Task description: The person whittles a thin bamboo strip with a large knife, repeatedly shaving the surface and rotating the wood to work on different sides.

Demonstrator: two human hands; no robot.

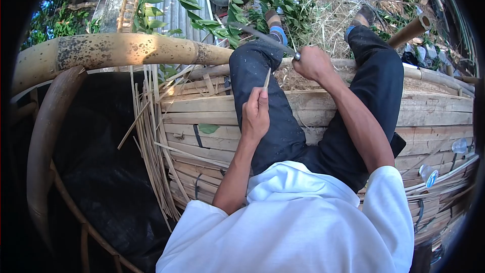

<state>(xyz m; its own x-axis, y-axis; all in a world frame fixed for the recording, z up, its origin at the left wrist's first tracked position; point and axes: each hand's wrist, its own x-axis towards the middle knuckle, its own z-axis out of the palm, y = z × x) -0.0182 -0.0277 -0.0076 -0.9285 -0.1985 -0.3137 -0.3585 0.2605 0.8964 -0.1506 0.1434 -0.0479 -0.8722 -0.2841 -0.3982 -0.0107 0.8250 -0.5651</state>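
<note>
My left hand (256,113) is closed around a thin pale bamboo strip (267,78), whose end points up above the thumb, over my left thigh. My right hand (312,63) is wrapped round the handle of a long knife (270,39). The blade reaches out to the upper left, over my left knee, and lies apart from the strip's tip. Most of the handle is hidden in the fist; only its round metal end (297,56) shows.
I sit on a bench of bamboo slats (202,118). Long thin strips (151,146) lie to my left, beside a dark sheet (106,172). A thick bamboo pole (126,49) crosses at the left. Two plastic cups (428,175) are at the right. Leafy branches (288,7) cover the ground ahead.
</note>
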